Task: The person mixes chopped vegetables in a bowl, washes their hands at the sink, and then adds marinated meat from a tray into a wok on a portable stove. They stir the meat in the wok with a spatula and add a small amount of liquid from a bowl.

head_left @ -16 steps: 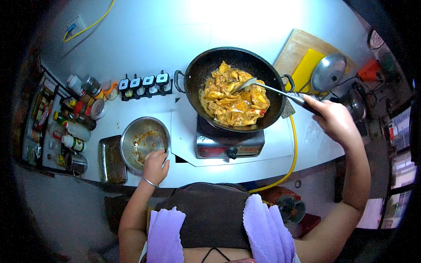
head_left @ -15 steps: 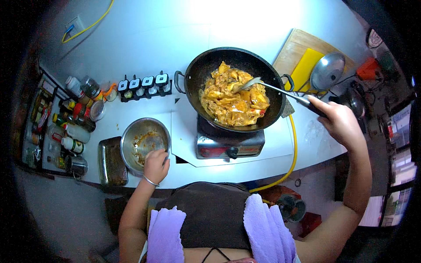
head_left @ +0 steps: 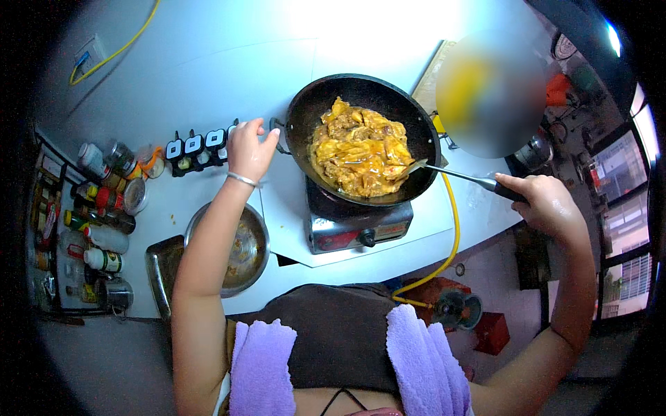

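Note:
A black wok (head_left: pixel 416 114) sits on a small gas stove (head_left: pixel 343 232), holding chunky pieces of food in a yellow-brown sauce (head_left: pixel 361 149). My right hand (head_left: pixel 548 204) grips the dark handle of a metal spatula (head_left: pixel 461 175), whose head rests in the food at the right side of the wok. Beside the wok's left loop handle (head_left: pixel 277 132) is my left hand (head_left: pixel 251 152), thumb spread from the fingers and nothing held. Whether it touches that handle I cannot tell. A steel bowl (head_left: pixel 258 260) with sauce smears lies partly hidden under my left forearm.
A rack of seasoning boxes (head_left: pixel 195 148) stands behind my left hand. Jars and bottles (head_left: pixel 104 239) crowd the far left, near a metal tray (head_left: pixel 158 270). A yellow hose (head_left: pixel 454 222) drops over the right counter edge. A wooden board (head_left: pixel 428 80) leans behind the wok.
My left hand has left the steel bowl and risen to the wok's left handle. The spatula head has shifted from the middle of the food to its right side.

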The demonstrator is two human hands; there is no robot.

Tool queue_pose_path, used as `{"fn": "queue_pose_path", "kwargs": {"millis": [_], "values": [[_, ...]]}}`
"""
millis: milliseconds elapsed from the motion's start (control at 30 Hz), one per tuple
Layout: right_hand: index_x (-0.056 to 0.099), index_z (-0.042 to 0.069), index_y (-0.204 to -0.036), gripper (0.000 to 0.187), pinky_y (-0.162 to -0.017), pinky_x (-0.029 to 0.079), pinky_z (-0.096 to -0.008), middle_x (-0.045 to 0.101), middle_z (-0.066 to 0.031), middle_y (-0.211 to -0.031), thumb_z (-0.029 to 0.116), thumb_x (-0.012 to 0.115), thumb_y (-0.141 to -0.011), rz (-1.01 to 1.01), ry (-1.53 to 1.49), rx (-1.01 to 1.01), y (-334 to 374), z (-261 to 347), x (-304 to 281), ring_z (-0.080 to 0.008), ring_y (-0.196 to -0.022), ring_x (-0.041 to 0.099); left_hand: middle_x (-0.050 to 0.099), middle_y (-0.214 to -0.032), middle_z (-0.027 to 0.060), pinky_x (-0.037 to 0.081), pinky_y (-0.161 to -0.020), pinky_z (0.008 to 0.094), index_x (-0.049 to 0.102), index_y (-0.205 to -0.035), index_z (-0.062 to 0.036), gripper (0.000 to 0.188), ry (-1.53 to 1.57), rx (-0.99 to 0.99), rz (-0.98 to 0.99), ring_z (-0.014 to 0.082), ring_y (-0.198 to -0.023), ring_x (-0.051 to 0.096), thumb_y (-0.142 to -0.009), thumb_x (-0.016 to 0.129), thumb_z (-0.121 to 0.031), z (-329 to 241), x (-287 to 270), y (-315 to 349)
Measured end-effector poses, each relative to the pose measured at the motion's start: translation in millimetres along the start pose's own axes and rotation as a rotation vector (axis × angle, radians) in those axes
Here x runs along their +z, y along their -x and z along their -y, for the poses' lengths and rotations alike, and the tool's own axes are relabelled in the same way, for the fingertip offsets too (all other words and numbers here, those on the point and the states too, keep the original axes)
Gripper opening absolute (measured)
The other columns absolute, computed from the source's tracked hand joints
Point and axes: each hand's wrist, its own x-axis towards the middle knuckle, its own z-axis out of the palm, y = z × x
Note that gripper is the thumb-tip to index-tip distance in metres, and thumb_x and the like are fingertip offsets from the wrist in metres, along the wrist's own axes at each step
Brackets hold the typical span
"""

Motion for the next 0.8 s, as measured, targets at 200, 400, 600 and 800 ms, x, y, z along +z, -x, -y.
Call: {"fn": "queue_pose_path", "kwargs": {"millis": [200, 400, 600, 800], "values": [[0.063, 0.021, -0.120, 0.052, -0.071, 0.050, -0.0408, 0.062, -0.0139, -0.079, 0.006, 0.068, -0.070, -0.173, 0.074, 0.011, 5.9, 1.8, -7.8, -0.0316, -0.076, 0.062, 0.062, -0.078, 0.0135, 0.048, -0.072, 0.0403, 0.065, -0.086, 0.0004, 0.027, -0.033, -0.125, 0.115, 0.0314, -0.078, 0.060, -0.068, 0.069, -0.020, -5.0, 10.5, -13.2], [0.063, 0.021, -0.120, 0.053, -0.070, 0.050, -0.0398, 0.061, -0.0126, -0.079, 0.003, 0.065, -0.070, -0.148, 0.047, -0.078, -27.6, -13.3, 26.2, -0.0305, -0.074, 0.062, 0.062, -0.079, 0.0133, 0.049, -0.073, 0.0381, 0.064, -0.087, 0.0021, 0.026, 0.040, -0.158, 0.129, 0.0295, -0.077, 0.060, -0.067, 0.068, -0.013, 6.3, 19.5, -12.2], [0.062, 0.025, -0.121, 0.055, -0.072, 0.050, -0.0393, 0.063, -0.0123, -0.083, 0.003, 0.067, -0.071, -0.174, -0.097, -0.093, -64.0, -30.1, 78.1, -0.0310, -0.079, 0.062, 0.062, -0.076, 0.0101, 0.048, -0.066, 0.0324, 0.062, -0.090, 0.0045, 0.026, 0.120, -0.065, 0.088, 0.0204, -0.068, 0.058, -0.067, 0.069, -0.006, 13.2, 24.7, -11.4], [0.058, 0.024, -0.124, 0.055, -0.072, 0.050, -0.0409, 0.064, -0.0124, -0.085, 0.006, 0.067, -0.073, -0.233, -0.129, -0.157, -97.2, -31.5, 103.6, -0.0324, -0.081, 0.063, 0.060, -0.076, 0.0121, 0.048, -0.068, 0.0348, 0.061, -0.089, 0.0048, 0.026, 0.131, -0.082, 0.097, 0.0244, -0.071, 0.058, -0.066, 0.069, -0.007, 17.4, 27.1, -11.3]]}}
